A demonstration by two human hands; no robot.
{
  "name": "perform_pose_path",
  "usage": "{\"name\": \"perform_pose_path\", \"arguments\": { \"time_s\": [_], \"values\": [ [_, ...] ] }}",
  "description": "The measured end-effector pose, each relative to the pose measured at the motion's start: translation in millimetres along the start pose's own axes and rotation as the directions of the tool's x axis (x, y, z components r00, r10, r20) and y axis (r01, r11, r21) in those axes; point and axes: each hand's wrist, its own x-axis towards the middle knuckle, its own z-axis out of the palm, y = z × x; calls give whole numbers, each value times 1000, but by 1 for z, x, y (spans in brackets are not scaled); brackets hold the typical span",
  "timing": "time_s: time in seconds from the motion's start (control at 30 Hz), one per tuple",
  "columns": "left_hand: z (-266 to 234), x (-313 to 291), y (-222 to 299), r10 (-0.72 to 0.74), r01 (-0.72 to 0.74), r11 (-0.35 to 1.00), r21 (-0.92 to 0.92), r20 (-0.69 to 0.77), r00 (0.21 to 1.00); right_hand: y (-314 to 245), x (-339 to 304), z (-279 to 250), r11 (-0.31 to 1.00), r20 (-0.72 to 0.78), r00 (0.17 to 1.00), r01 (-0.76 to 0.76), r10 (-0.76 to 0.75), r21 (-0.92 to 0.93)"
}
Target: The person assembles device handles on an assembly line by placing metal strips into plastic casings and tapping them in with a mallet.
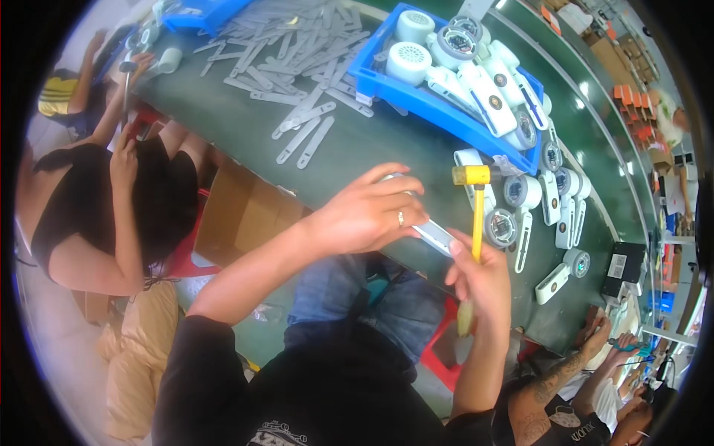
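My left hand is closed around a long white-and-grey handle-shaped part over the table's near edge. Its upper end is mostly hidden by my fingers. My right hand grips a mallet with a yellow handle, its yellow-and-dark head pointing away from me. The right thumb also rests at the near end of the white part. Beyond my hands, several flat grey strips lie on the green table. To the right are white handheld units with round heads.
A blue tray heaped with white units stands at the back right. A cardboard box is left of my legs. One person sits at left; a tattooed arm shows at lower right. A black box stands at the table's right.
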Motion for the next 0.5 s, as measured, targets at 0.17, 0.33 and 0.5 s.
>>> {"name": "perform_pose_path", "arguments": {
  "time_s": [0.17, 0.33, 0.5],
  "values": [
    [-4, 2, 1, -28, 28, 1000, 13, -7, 1000, 11, 8, -9, 873, 292, 954, -197, 67, 446],
    [-5, 6, 4, -69, 68, 997, 26, 18, 997, 11, 6, 0, 919, 200, 978, -125, 52, 373],
    [-6, -3, 8, -134, 132, 990, 58, 28, 991, 8, 13, 4, 929, 192, 980, -123, 57, 349]
  ]
}}
